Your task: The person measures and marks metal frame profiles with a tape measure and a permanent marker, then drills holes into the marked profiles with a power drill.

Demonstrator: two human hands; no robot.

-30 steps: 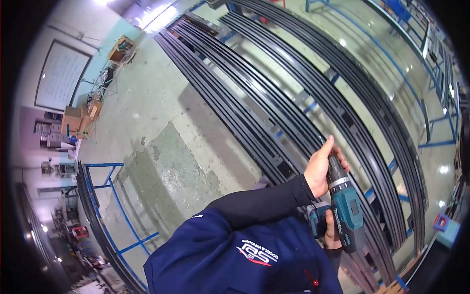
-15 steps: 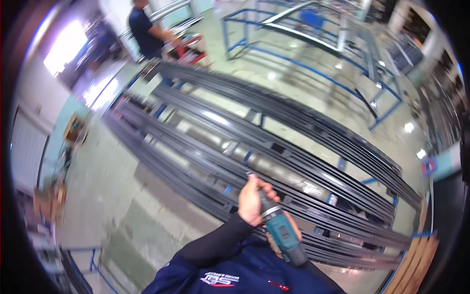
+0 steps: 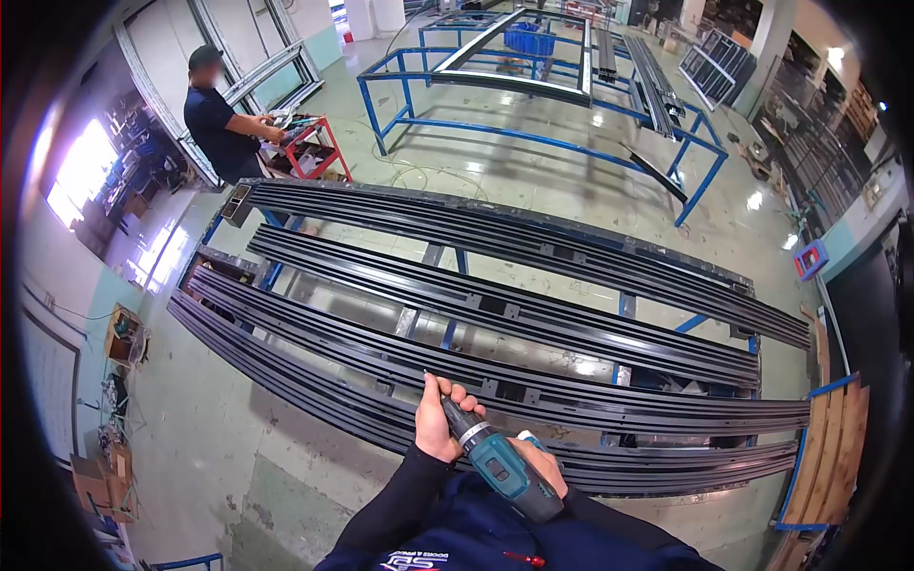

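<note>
A teal and black cordless drill is held in front of my chest, its nose pointing up and left. My left hand is closed around the drill's front end near the chuck, with the thumb beside the small tip. Behind it, my right hand grips the drill's handle, partly hidden by the drill body. Just beyond the hands lies a long dark metal profile with a small plate on it. Another dark profile runs nearest to me, passing under my forearms.
Further dark profiles lie across the blue-legged stand. Behind it, a blue frame table carries a rectangular frame. A person stands at a red cart on the far left. Wooden slats stand at the right.
My view has tilted upward and steadied, showing more of the person and the back table. Both hands and the drill sit further left and slightly lower in view, with the grip alike.
</note>
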